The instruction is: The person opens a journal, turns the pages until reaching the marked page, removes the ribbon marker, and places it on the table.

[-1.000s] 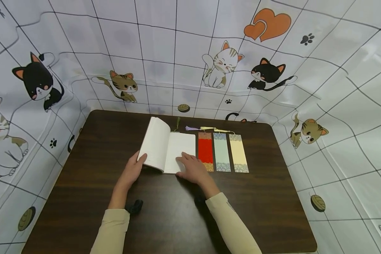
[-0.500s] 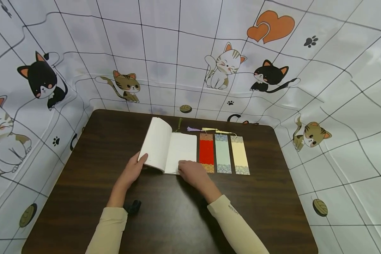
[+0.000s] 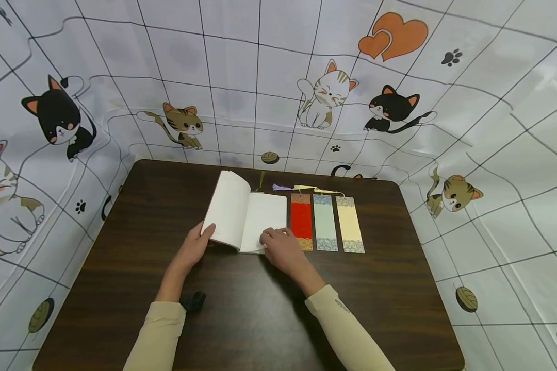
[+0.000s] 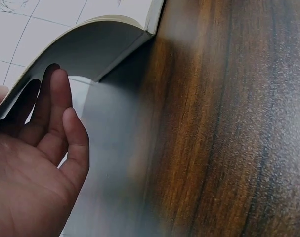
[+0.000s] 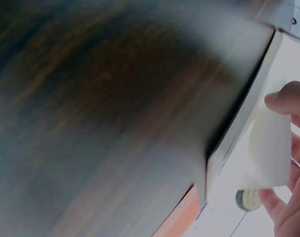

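Note:
An open notebook [image 3: 265, 214] with blank white pages lies on the dark wooden table. My left hand [image 3: 195, 246] grips its raised left part [image 3: 227, 208], thumb on the page side and fingers behind the cover. In the left wrist view the left hand [image 4: 38, 148] reaches under the curved dark cover [image 4: 95, 47]. My right hand [image 3: 283, 250] is at the lower right corner of the right-hand pages, fingers curled. The right wrist view shows a page [image 5: 271, 148] bowed up between the thumb and fingers of the right hand [image 5: 295, 197].
Right of the notebook lie a red bookmark [image 3: 301, 219], a pale green bookmark [image 3: 325, 221] and a cream bookmark [image 3: 349, 221]. Their tassels [image 3: 306, 187] spread behind them. A green tassel [image 3: 262, 180] sticks out behind the notebook. A sheet printed with cats [image 3: 241, 77] hangs beyond the table [image 3: 376, 309].
The right hand's fingers have drawn in from lying spread on the right page to curled at its lower corner, where a page now bends up. The left hand keeps its hold.

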`<state>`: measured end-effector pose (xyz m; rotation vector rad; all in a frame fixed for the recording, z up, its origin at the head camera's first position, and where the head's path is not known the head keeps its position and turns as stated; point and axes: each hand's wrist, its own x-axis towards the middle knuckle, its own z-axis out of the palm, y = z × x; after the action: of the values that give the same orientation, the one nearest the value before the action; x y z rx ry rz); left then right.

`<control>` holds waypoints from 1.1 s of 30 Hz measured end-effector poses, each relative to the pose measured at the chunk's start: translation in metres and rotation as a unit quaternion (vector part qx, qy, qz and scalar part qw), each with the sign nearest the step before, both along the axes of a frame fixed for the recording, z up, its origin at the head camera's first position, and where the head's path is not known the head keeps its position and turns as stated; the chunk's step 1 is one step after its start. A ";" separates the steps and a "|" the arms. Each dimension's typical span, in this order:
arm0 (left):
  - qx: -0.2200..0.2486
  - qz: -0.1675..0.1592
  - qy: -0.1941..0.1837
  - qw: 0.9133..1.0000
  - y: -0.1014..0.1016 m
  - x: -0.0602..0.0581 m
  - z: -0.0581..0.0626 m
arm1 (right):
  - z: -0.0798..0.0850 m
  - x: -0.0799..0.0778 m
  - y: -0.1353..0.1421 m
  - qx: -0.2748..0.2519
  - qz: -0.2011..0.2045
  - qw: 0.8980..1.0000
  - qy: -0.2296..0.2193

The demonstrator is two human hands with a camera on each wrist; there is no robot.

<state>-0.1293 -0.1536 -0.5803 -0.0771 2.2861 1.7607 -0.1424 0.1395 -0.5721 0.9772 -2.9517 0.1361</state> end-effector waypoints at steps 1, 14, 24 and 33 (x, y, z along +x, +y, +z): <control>0.000 0.001 0.001 1.000 0.000 0.000 0.000 | 0.000 -0.001 0.002 -0.014 -0.007 1.000 -0.007; -0.006 -0.007 0.012 1.000 0.003 0.001 -0.001 | 0.006 -0.026 0.006 -0.266 -0.166 0.946 -0.081; -0.003 0.007 0.012 1.000 0.005 0.003 -0.001 | -0.003 -0.009 -0.026 -0.413 -0.206 0.842 -0.279; 0.000 0.016 0.010 1.000 0.007 0.000 0.001 | -0.010 -0.002 -0.049 -0.426 -0.169 0.833 -0.311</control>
<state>-0.1295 -0.1465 -0.5796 -0.0964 2.3127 1.7843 -0.1449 0.0910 -0.5818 0.2807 -2.8677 1.8534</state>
